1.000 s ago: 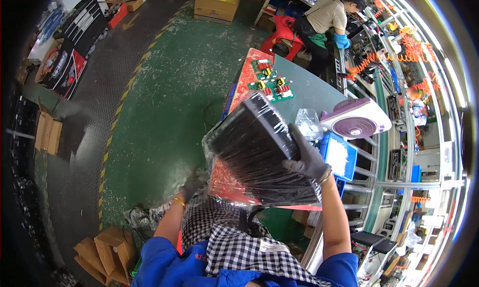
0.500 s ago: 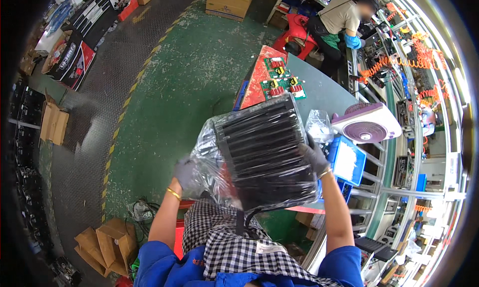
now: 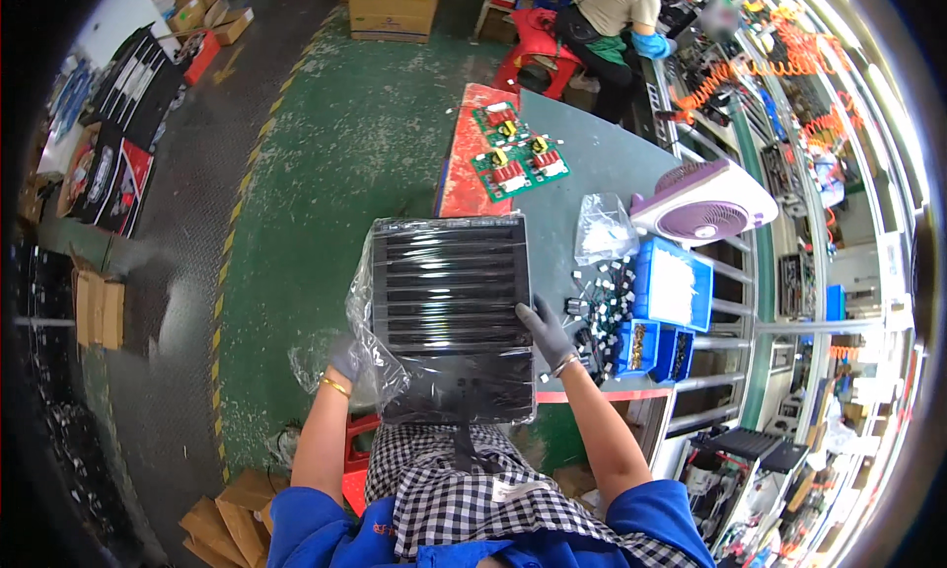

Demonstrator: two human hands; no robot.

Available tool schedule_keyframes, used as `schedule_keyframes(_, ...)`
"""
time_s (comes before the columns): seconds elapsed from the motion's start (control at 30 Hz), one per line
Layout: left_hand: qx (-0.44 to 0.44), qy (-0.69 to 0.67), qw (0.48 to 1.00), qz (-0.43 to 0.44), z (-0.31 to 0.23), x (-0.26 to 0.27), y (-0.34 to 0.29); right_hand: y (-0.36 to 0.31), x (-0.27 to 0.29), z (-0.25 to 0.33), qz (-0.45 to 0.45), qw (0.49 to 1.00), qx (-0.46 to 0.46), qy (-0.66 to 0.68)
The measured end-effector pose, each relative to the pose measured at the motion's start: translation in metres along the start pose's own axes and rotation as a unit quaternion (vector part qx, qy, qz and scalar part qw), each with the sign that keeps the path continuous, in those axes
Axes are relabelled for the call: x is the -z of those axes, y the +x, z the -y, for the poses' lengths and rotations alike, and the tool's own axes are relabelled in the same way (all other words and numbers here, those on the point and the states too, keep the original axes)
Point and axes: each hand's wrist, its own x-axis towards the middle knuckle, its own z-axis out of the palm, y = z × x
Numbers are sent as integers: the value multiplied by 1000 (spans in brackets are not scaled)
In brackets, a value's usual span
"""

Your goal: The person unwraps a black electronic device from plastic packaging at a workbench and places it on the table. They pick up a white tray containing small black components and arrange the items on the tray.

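A black panel with raised parallel ribs (image 3: 449, 309) lies in front of me, level with the table's near left part, inside a clear plastic bag (image 3: 360, 316). Its near edge reaches my checked apron. In a grey glove, my left hand (image 3: 347, 359) is closed on the loose, crumpled film at the panel's left side; its fingers are partly hidden by the plastic. My right hand (image 3: 548, 335), gloved too, grips the panel's right edge, thumb on top. Whether the panel rests on the table or is held up, I cannot tell.
On the grey table (image 3: 577, 158) are green circuit boards (image 3: 518, 153), a bag of white parts (image 3: 604, 230), loose small connectors (image 3: 597, 306), blue bins (image 3: 643, 282) and a purple-white fan (image 3: 705, 208). A co-worker (image 3: 617, 20) sits beyond, at the line. Cardboard boxes (image 3: 237, 509) stand lower left.
The panel has turned from a tilt to nearly square with me and come lower and leftward in view. My right hand has come nearer my body with it. The table's connectors now show.
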Motion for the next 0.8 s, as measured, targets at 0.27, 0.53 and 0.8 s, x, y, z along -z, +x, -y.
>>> schedule_keyframes(0.27, -101, 73, 989, 80, -17, -31, 7, -46, -15, 1, -33, 916, -50, -397)
schedule_keyframes(0.53, -105, 270, 947, -140, -174, -76, -67, -64, -31, 1, -57, 982, -42, -173)
schedule_keyframes(0.8, -271, 303, 911, -64, -278, -131, -115, -56, -26, 10, -56, 964, 36, -256)
